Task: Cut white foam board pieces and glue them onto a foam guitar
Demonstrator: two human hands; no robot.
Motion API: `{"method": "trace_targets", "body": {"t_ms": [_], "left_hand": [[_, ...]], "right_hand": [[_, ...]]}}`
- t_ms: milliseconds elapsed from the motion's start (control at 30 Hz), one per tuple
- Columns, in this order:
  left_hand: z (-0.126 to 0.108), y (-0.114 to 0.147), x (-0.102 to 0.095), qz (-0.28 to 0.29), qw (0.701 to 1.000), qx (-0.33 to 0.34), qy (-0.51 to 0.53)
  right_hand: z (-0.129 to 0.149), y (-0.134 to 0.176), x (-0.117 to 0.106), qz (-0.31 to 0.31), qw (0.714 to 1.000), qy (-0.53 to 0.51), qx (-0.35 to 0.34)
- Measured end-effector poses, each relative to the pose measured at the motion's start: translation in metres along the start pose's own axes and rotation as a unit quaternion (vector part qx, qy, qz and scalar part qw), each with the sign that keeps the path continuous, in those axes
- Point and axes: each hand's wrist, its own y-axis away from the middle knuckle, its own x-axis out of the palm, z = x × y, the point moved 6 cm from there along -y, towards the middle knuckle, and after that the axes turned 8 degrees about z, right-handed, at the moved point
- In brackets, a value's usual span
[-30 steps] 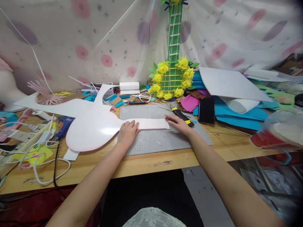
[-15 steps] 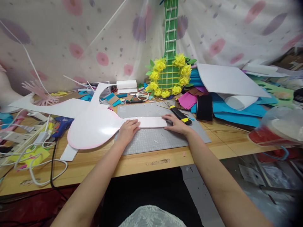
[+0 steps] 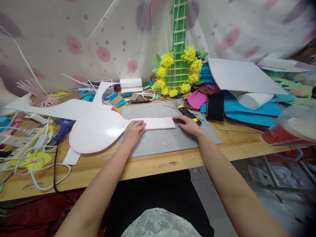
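A white guitar-shaped board cutout (image 3: 96, 131) with a rounded, pink-edged body lies on the left, and its narrow neck (image 3: 160, 123) runs right across a grey cutting mat (image 3: 148, 144). My left hand (image 3: 134, 132) grips the neck close to the body, fingers over the top. At the neck's far end, my right hand (image 3: 189, 125) has its fingers apart, the fingertips at the end's back corner; whether they touch it I cannot tell. Just behind that hand rests a black-and-yellow utility knife (image 3: 189, 114).
A green decorated neck with yellow paper flowers (image 3: 167, 60) stands behind the mat. Scissors (image 3: 147, 94), a phone (image 3: 215, 107) and blue sheets (image 3: 247, 113) lie around it. On the left are a blue glue gun (image 3: 63, 128) and tangled white cables (image 3: 34, 184).
My right hand has loosened from the neck's end and shifted slightly right, baring the end. My left hand stays on the neck. The view has shifted a little.
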Motion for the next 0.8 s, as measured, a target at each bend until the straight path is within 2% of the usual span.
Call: {"method": "trace_targets", "body": {"t_ms": [333,400,533,600,667,800], "left_hand": [[-0.002,0.0,0.0,0.005,1.0,0.001,-0.001],[-0.002,-0.001,0.001,0.008,1.0,0.0,-0.001],[-0.001,-0.001,0.005,0.026,1.0,-0.004,-0.009],[-0.001,-0.001,0.006,0.034,0.999,-0.012,-0.019],[-0.003,0.0,0.003,0.022,0.999,-0.028,-0.037],[-0.008,0.003,-0.008,-0.04,0.993,-0.064,-0.09]], "right_hand": [[-0.005,-0.003,-0.001,-0.073,0.997,0.035,0.002],[-0.002,-0.002,0.001,-0.06,0.997,0.043,-0.013],[0.014,-0.002,0.012,0.016,0.994,0.082,-0.077],[0.019,-0.003,0.017,0.028,0.99,0.113,-0.077],[0.02,-0.004,0.02,0.016,0.988,0.143,-0.058],[0.016,-0.007,0.021,-0.026,0.983,0.182,-0.024]]}}
